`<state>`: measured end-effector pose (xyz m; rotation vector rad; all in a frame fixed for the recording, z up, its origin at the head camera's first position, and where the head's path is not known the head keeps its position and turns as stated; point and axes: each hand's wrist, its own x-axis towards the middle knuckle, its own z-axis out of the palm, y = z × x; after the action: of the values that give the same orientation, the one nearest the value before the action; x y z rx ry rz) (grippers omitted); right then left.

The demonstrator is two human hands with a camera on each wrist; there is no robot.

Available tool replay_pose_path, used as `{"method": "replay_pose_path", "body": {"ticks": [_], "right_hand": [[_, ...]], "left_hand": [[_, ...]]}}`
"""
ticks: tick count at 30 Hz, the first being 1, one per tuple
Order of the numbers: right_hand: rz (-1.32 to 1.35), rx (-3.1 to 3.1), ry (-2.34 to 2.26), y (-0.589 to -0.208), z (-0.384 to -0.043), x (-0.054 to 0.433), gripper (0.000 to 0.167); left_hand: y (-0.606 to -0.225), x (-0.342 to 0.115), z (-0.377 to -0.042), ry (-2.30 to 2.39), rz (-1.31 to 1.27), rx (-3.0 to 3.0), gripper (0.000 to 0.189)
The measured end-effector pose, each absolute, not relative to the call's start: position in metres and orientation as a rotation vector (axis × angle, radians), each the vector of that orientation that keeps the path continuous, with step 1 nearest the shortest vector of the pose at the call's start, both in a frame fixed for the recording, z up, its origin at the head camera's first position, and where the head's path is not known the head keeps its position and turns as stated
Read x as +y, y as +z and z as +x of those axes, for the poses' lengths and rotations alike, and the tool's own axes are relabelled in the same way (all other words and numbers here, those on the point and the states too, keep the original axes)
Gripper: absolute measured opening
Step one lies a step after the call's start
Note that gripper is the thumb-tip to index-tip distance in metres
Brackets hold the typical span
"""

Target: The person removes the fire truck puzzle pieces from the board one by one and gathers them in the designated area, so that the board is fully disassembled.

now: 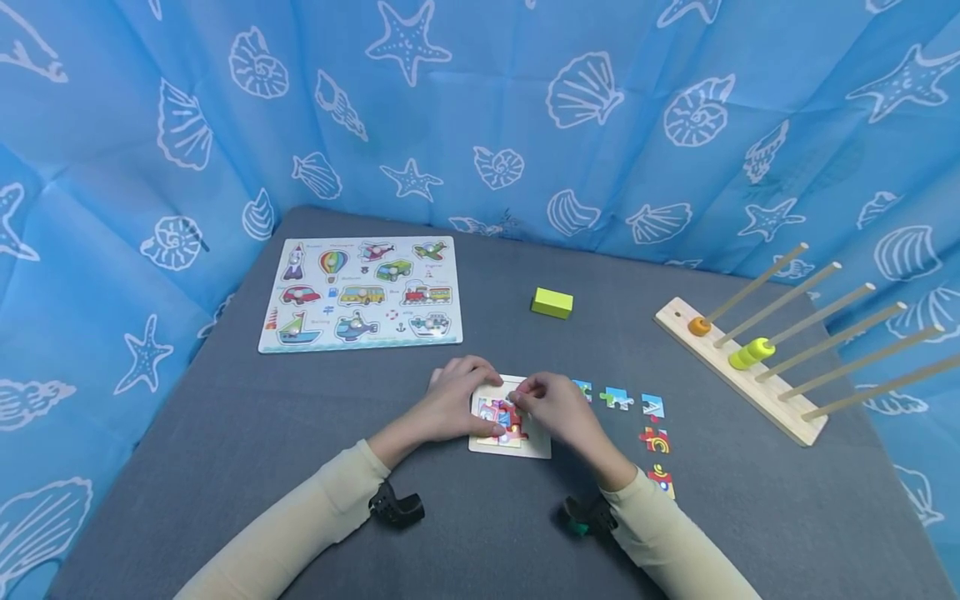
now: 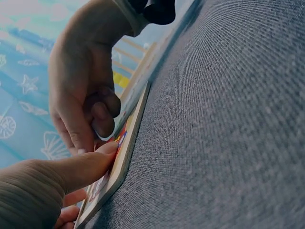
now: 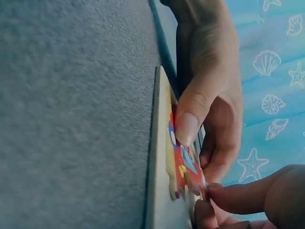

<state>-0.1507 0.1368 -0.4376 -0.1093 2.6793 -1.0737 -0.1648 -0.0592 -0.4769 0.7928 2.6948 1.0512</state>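
A small wooden jigsaw board [image 1: 536, 447] lies on the table in the head view, with joined colourful pieces [image 1: 512, 433] on its left part. My left hand [image 1: 452, 403] grips the board's left side. Its thumb [image 3: 188, 126] presses on the pieces while the fingers lie at the far edge. Over the board's upper middle, my right hand [image 1: 561, 408] pinches a jigsaw piece between thumb and fingertips; the fingers mostly hide that piece. In the right wrist view, the right fingertips [image 3: 220, 193] touch the edge of the red pieces [image 3: 188, 167].
Several loose jigsaw pieces [image 1: 617, 398] lie right of the board, some near the right forearm. A vehicle peg puzzle [image 1: 322, 333] sits at the back left. Behind the board is a yellow-green block [image 1: 552, 303]. A wooden rack [image 1: 780, 408] with slanted rods stands at the right.
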Motion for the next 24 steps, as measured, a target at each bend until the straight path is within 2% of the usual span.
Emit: {"method": "replay_pose_path", "body": {"ticks": [16, 24], "right_hand": [[-0.084, 2.594, -1.049, -0.435, -0.155, 0.136, 0.015], [-0.016, 2.586, -1.111, -0.423, -0.154, 0.165, 0.016]], "left_hand": [[-0.477, -0.059, -0.165, 1.039, 0.800, 2.691, 0.062], [-0.478, -0.060, -0.164, 1.028, 0.799, 2.707, 0.062]]}}
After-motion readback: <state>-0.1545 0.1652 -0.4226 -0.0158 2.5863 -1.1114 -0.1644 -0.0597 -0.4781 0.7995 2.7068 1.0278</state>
